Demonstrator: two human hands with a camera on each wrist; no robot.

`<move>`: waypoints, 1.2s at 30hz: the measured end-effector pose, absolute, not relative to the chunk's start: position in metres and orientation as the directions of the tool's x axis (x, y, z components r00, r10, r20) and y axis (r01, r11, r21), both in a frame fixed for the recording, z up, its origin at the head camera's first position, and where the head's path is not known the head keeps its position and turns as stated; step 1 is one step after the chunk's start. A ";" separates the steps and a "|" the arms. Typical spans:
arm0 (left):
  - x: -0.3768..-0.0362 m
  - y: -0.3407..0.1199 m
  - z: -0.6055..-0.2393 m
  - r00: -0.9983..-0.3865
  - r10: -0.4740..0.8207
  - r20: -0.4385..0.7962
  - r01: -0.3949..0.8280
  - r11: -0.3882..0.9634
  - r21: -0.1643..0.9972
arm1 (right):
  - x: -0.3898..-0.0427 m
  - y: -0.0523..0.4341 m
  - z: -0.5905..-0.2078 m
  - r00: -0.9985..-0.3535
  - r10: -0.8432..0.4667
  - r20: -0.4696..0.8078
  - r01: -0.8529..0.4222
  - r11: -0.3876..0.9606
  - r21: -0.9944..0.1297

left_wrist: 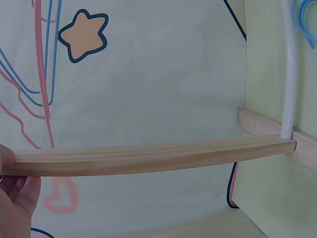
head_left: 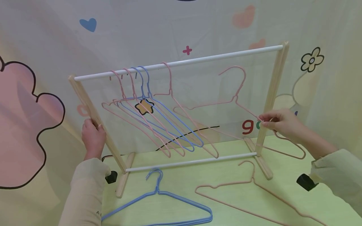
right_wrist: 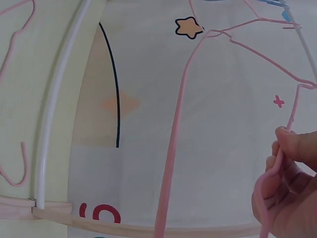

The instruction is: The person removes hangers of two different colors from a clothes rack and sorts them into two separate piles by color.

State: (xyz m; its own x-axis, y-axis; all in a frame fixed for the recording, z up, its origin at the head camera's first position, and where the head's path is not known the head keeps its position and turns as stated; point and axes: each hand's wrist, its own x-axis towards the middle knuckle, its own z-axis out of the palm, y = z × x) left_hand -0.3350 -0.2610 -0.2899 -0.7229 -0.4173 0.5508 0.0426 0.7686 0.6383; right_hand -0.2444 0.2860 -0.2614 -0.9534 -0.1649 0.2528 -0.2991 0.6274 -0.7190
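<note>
My right hand (head_left: 285, 122) pinches the right shoulder of a pink hanger (head_left: 206, 103), whose hook is free in the air below the rack's top bar. Seen from the right wrist, thumb and fingers close round the pink wire (right_wrist: 292, 116). At the rack's left side my left hand (head_left: 94, 136) grips the wooden upright (head_left: 94, 111), fingers round its edge; the left wrist view shows that upright (left_wrist: 148, 158) running from the hand to the foot. Several pink and blue hangers (head_left: 148, 78) hang from the white top bar (head_left: 198, 59), bunched toward the left.
On the pale green tabletop, a stack of blue hangers (head_left: 183, 201) lies in front of the rack. Right of it is another pink hanger (head_left: 226, 184). The rack's lower white bar (head_left: 192, 162) joins the wooden feet (head_left: 263, 168). A printed curtain (head_left: 135, 37) hangs behind.
</note>
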 end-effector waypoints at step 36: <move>-0.333 -0.259 -0.289 -0.729 -0.423 0.538 0.026 0.768 0.640 | -0.210 0.327 -0.368 -0.892 -0.452 0.011 -0.258 0.489 -0.833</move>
